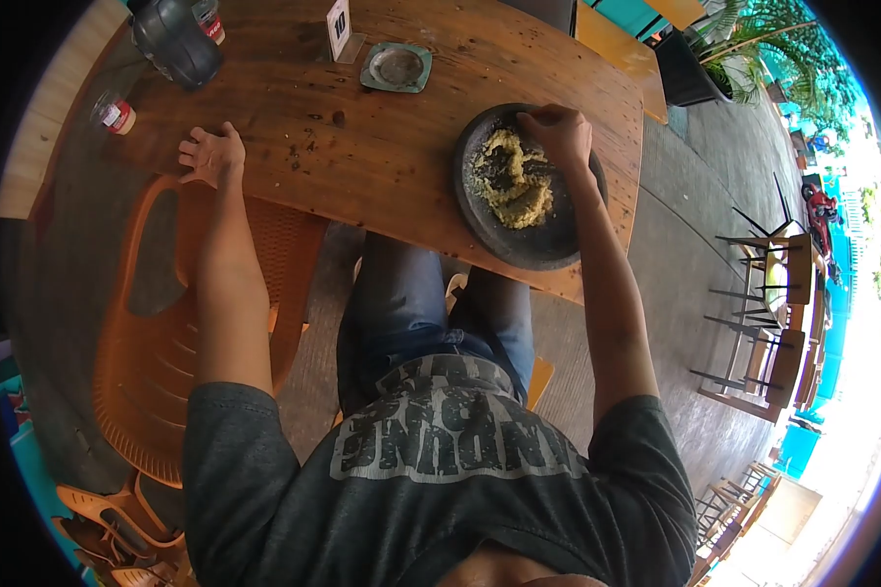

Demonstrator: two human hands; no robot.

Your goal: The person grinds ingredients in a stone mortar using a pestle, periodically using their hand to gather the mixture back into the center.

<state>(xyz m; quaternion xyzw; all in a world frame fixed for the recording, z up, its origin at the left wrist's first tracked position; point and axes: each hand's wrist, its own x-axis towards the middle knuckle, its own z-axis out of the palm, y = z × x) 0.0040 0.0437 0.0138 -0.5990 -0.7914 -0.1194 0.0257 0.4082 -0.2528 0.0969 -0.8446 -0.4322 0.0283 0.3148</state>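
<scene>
The right hand (pixel 556 132) sits over the far side of the dark plate (pixel 519 256), fingers bunched down into the yellow food (pixel 519 186). The heap runs far to near, toward the person. The left hand (pixel 210 155) rests loose and empty on the table (pixel 382 166) at its left near edge, well apart from the plate.

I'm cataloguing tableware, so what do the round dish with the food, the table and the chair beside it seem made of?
The dish looks like dark grey stone or stoneware: matte, thick rim, no shine. The table is probably varnished wood, with visible grain, dark knots and a warm gloss. The chair seems to be moulded orange plastic, with smooth one-piece curves and ribbing.
</scene>
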